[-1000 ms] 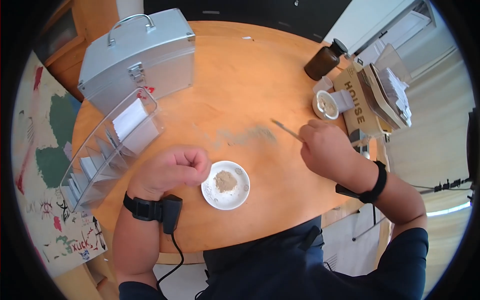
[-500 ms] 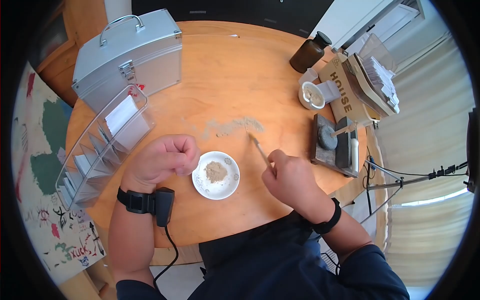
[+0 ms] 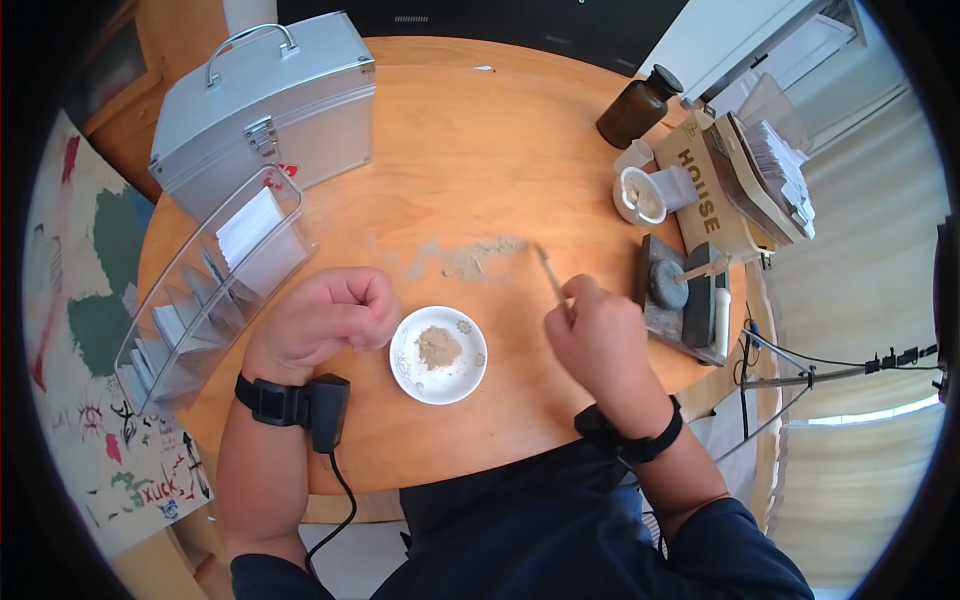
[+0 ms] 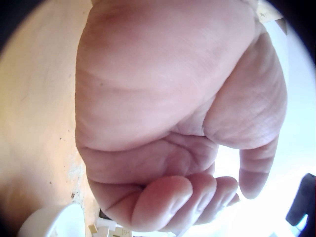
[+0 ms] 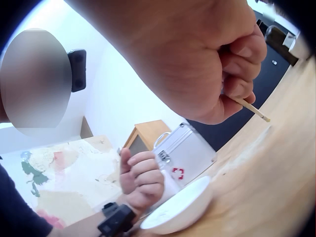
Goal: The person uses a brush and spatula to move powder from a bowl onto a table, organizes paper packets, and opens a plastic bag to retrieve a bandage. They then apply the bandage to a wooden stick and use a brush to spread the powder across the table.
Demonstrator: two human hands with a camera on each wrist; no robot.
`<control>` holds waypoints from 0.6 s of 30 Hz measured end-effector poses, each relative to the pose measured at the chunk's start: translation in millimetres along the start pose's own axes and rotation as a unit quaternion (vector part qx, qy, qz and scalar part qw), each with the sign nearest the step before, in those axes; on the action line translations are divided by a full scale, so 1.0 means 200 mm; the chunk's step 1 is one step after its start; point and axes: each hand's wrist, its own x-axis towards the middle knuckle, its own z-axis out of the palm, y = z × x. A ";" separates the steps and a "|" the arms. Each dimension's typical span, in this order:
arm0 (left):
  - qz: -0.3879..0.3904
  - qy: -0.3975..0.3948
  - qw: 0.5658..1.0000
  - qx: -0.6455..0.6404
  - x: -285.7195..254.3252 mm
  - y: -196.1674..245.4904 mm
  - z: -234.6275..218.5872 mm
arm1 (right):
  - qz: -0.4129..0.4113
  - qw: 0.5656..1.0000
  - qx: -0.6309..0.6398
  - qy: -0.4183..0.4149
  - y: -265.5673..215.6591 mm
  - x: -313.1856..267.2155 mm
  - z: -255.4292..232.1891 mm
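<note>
My right hand [image 3: 600, 330] pinches a thin brush [image 3: 547, 268], its tip at the right end of a streak of grey-beige powder [image 3: 465, 262] on the table. In the right wrist view the brush [image 5: 254, 109] sticks out beyond the curled fingers, low over the wood. A white patterned dish [image 3: 405, 380] with a small heap of beige powder [image 3: 438, 348] stands between the hands. My left hand [image 3: 335, 315] hovers at the dish's left side. Its palm and loosely curled fingers hold nothing in the left wrist view.
At the right stand a stone grinder-like block [image 3: 665, 320], a white cup [image 3: 628, 212] of pale material, a brown bottle [image 3: 632, 115] and a HOUSE box [image 3: 690, 185]. A clear divided rack [image 3: 210, 285] and a silver case [image 3: 265, 110] stand at the left.
My right hand came down and left with the brush to the powder streak, then shifted slightly right. The streak's powder now lies more clumped near its middle. My left hand stays beside the dish.
</note>
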 end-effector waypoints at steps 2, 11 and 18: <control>-0.006 0.001 1.000 0.001 0.00 0.00 0.00 | 0.009 1.000 -0.009 0.001 0.06 0.03 0.04; 0.000 0.005 1.000 0.002 0.00 0.00 -0.01 | -0.062 0.997 0.025 0.039 0.03 0.03 0.06; 0.002 0.005 1.000 0.002 0.00 -0.01 -0.01 | -0.092 0.994 0.047 0.040 0.03 0.05 0.07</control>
